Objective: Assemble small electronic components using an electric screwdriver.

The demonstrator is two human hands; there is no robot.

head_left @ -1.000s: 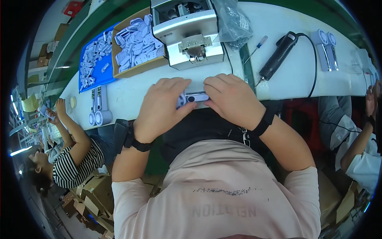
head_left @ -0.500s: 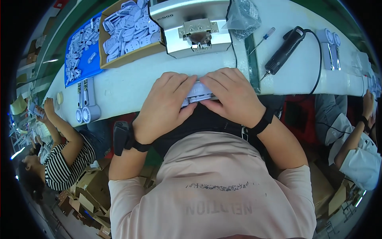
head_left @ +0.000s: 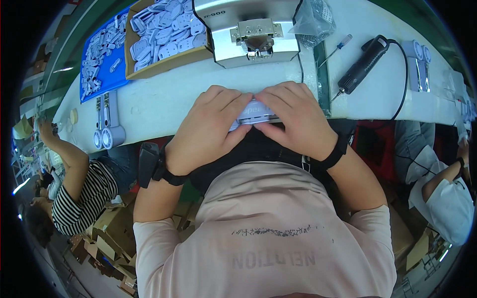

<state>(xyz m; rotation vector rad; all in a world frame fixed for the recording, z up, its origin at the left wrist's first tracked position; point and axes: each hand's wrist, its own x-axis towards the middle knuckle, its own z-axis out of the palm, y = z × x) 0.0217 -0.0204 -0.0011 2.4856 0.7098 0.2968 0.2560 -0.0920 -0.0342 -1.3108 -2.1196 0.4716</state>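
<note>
Between my two hands is a whitish plastic housing (head_left: pixel 255 114) with a curved top and a slotted lower edge, held at the near edge of the table. My left hand (head_left: pixel 210 121) grips one end, fingers over the top and thumb beneath. The other end is gripped the same way by my right hand (head_left: pixel 294 115). Fingers hide both ends of the housing. Beyond my hands stands a silver machine (head_left: pixel 256 47) with a metal fixture on its front.
At the back left, a cardboard box (head_left: pixel 166 64) of white plastic pieces adjoins a blue tray (head_left: pixel 107 82) of small parts. Long round-ended parts (head_left: pixel 110 126) lie left. On the right are a screwdriver (head_left: pixel 340 45), a corded electric screwdriver (head_left: pixel 362 64) and a plastic bag (head_left: pixel 314 22). Co-workers sit either side.
The housing has tilted slightly, so more of its curved face shows between my hands. Both hands keep their hold. The whole view has shifted a little. The left co-worker's arms have moved.
</note>
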